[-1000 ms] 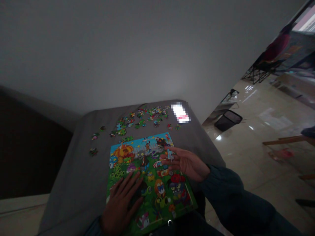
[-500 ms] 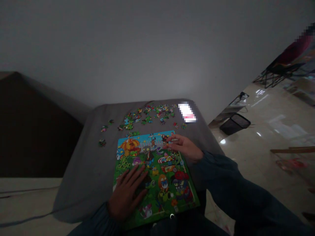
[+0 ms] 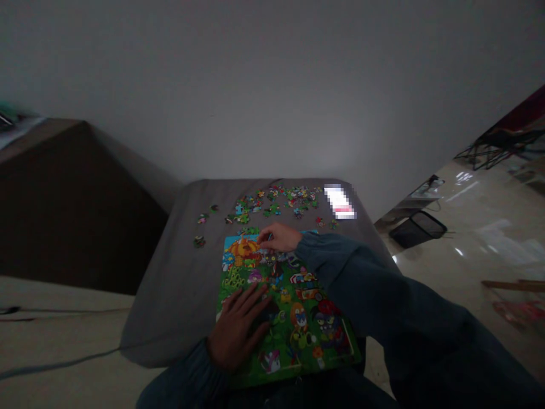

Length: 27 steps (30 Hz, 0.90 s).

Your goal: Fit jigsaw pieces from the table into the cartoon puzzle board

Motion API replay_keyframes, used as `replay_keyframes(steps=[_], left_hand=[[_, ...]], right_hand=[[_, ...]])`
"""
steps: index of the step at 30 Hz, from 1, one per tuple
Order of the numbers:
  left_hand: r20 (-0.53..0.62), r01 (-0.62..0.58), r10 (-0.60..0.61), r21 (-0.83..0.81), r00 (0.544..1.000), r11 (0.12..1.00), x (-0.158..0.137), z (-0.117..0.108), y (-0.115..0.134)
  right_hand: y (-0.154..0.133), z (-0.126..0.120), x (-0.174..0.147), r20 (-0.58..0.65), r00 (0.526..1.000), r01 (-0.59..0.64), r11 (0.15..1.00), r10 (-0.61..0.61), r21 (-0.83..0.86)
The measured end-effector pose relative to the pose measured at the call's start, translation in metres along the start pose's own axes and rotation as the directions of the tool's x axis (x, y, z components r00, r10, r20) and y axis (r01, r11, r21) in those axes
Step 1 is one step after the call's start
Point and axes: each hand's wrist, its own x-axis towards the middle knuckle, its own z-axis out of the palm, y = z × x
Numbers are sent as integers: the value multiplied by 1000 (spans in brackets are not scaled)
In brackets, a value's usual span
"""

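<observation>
A colourful cartoon jigsaw puzzle board (image 3: 289, 318), mostly green with a blue top strip, lies partly on the grey-covered surface and over my lap. My left hand (image 3: 240, 326) rests flat on its lower left part, fingers spread. Over the board's top edge, right of the orange pumpkin picture (image 3: 242, 248), is my right hand (image 3: 279, 237), its fingers bent and pinched together. Whatever is between those fingertips is too small and dark to make out. Loose puzzle pieces (image 3: 272, 210) lie just beyond the board.
A lit phone (image 3: 339, 201) lies at the far right of the grey surface (image 3: 170, 307). More pieces (image 3: 199, 242) are scattered at its left. A pale wall (image 3: 264, 102) stands behind. A black mesh bin (image 3: 417, 229) is on the shiny floor at right.
My right hand has moved left along the board's top edge, from the right corner towards the pumpkin, and its fingers have drawn together. The left hand stays flat. The view has shifted.
</observation>
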Motion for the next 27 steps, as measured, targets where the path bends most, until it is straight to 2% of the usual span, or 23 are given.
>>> replay_keyframes(steps=[10, 18, 27], left_hand=[[-1, 10, -11, -74, 1000, 997, 1, 0, -1], [9, 1, 0, -60, 1000, 998, 2, -2, -1], [9, -15, 15, -23, 1000, 1000, 2, -3, -3]], right_hand=[[6, 9, 9, 30, 998, -36, 943, 49, -331], [9, 6, 12, 48, 998, -9, 899, 34, -438], [10, 11, 8, -116, 987, 41, 872, -111, -488]])
